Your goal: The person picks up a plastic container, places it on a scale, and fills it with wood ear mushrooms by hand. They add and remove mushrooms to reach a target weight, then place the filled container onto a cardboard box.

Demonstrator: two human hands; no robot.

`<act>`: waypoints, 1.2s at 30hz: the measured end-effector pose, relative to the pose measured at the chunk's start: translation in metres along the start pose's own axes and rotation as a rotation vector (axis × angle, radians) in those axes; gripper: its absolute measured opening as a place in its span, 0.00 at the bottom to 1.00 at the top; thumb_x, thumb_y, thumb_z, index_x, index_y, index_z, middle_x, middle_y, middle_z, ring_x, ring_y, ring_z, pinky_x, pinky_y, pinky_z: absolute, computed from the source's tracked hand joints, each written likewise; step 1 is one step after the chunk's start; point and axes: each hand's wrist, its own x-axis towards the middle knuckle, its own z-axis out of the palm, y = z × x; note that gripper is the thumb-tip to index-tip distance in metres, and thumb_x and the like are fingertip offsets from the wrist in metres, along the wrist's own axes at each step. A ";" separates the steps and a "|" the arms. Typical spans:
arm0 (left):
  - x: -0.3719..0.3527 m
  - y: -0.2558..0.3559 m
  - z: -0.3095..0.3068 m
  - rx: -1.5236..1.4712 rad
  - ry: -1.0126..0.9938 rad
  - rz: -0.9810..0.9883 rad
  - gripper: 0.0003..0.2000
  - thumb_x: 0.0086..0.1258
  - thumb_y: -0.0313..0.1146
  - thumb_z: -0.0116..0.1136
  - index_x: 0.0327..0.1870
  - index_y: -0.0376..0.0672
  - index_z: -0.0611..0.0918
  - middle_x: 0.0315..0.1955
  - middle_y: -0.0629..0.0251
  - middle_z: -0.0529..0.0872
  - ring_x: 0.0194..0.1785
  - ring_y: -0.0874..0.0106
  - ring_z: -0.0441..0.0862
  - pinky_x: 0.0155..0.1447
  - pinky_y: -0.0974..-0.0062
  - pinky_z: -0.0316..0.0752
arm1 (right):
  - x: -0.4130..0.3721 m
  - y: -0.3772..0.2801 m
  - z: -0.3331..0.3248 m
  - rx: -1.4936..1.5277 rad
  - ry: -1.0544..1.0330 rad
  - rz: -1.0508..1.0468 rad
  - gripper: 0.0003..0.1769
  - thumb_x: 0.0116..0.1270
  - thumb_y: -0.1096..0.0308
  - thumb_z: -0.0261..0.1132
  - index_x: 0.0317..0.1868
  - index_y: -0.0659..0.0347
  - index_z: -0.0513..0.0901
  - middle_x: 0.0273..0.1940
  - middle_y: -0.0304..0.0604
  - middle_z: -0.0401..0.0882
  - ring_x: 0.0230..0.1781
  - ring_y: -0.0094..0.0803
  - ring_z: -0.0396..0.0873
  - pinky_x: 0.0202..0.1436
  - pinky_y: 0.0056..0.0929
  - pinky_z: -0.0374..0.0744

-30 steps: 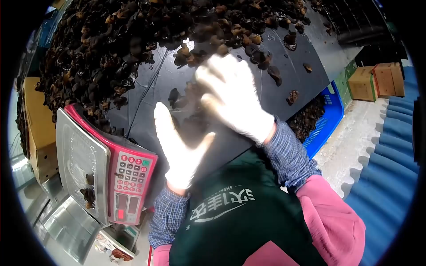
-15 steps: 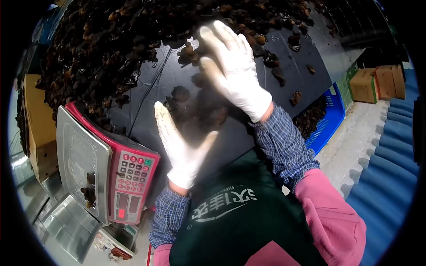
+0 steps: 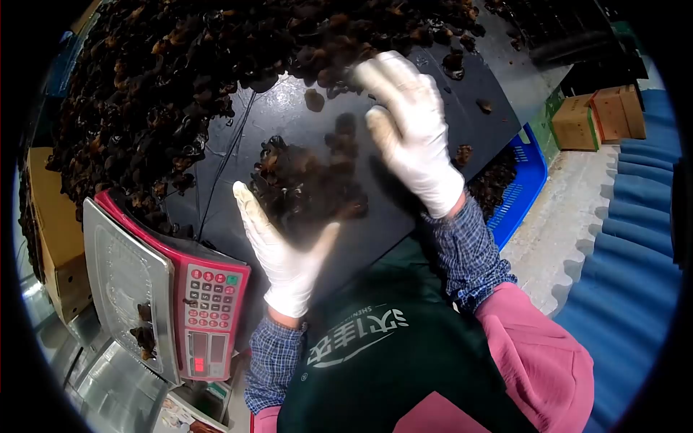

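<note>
My left hand (image 3: 283,258), in a white glove, lies beside a small pile of dark, glossy wood ear mushrooms (image 3: 299,184). Its fingers are stretched out with the thumb spread away, and the pile sits just beyond them, partly blurred. My right hand (image 3: 420,137), gloved the same way, hovers over the dark grey tabletop (image 3: 393,231) to the right of the pile. Its fingers are apart and hold nothing, though the tips are smeared by motion. Near those tips, a large heap of the mushrooms (image 3: 173,94) covers the far and left side of the table.
A red scale (image 3: 209,310) with a metal pan stands at the left, a few mushroom bits on it. Below the table's right edge is a blue basket (image 3: 530,184) holding more mushrooms. Cardboard boxes (image 3: 599,119) stand farther right, by blue corrugated sheeting (image 3: 635,238).
My right hand has moved right, away from the heap's edge. More mushrooms now lie gathered in front of my left hand, which stays nearly in place. The view has shifted slightly.
</note>
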 end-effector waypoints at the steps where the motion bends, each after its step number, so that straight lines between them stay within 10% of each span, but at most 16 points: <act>1: 0.000 0.000 0.001 -0.007 0.006 0.003 0.66 0.53 0.41 0.85 0.86 0.39 0.43 0.85 0.45 0.49 0.87 0.47 0.49 0.87 0.50 0.46 | -0.009 0.013 0.001 -0.196 0.029 0.149 0.32 0.74 0.55 0.64 0.75 0.56 0.75 0.73 0.56 0.72 0.76 0.52 0.67 0.80 0.57 0.58; 9: 0.000 -0.001 0.004 -0.026 0.018 0.023 0.65 0.54 0.43 0.85 0.86 0.38 0.45 0.85 0.45 0.51 0.86 0.48 0.50 0.87 0.51 0.47 | -0.081 -0.033 0.016 0.043 -0.118 0.229 0.32 0.76 0.55 0.62 0.75 0.61 0.73 0.79 0.66 0.60 0.82 0.59 0.58 0.84 0.60 0.53; 14: -0.001 -0.004 0.003 -0.037 -0.009 0.003 0.67 0.51 0.46 0.87 0.86 0.37 0.47 0.84 0.44 0.52 0.86 0.48 0.51 0.87 0.52 0.49 | -0.067 -0.074 0.035 0.393 -0.215 -0.110 0.27 0.77 0.56 0.61 0.70 0.61 0.78 0.74 0.62 0.70 0.78 0.59 0.65 0.82 0.56 0.60; 18: 0.000 -0.002 0.005 0.013 0.043 0.049 0.67 0.51 0.44 0.86 0.86 0.37 0.46 0.84 0.45 0.52 0.86 0.48 0.51 0.87 0.52 0.49 | -0.029 -0.035 0.017 0.161 0.099 -0.094 0.18 0.75 0.62 0.61 0.59 0.62 0.84 0.61 0.51 0.85 0.66 0.48 0.81 0.78 0.49 0.67; 23: 0.000 -0.001 0.006 -0.021 0.038 0.056 0.65 0.53 0.42 0.85 0.86 0.37 0.46 0.84 0.45 0.51 0.86 0.48 0.50 0.87 0.53 0.48 | -0.020 0.045 0.014 -0.364 0.026 -0.103 0.18 0.69 0.69 0.67 0.58 0.60 0.83 0.54 0.46 0.84 0.55 0.43 0.81 0.70 0.47 0.74; 31: 0.000 -0.004 0.005 -0.046 0.036 0.087 0.63 0.55 0.42 0.84 0.86 0.36 0.48 0.84 0.44 0.53 0.86 0.48 0.51 0.86 0.53 0.50 | -0.085 0.056 -0.065 -0.323 -0.080 0.106 0.09 0.62 0.69 0.71 0.43 0.55 0.85 0.42 0.43 0.85 0.47 0.43 0.83 0.57 0.45 0.79; 36: 0.002 -0.001 0.001 -0.033 0.012 0.046 0.64 0.54 0.43 0.84 0.85 0.34 0.49 0.84 0.43 0.53 0.86 0.48 0.51 0.86 0.54 0.50 | -0.124 0.061 -0.120 -0.854 -0.064 0.269 0.14 0.65 0.68 0.69 0.52 0.55 0.84 0.55 0.44 0.84 0.59 0.43 0.79 0.72 0.52 0.68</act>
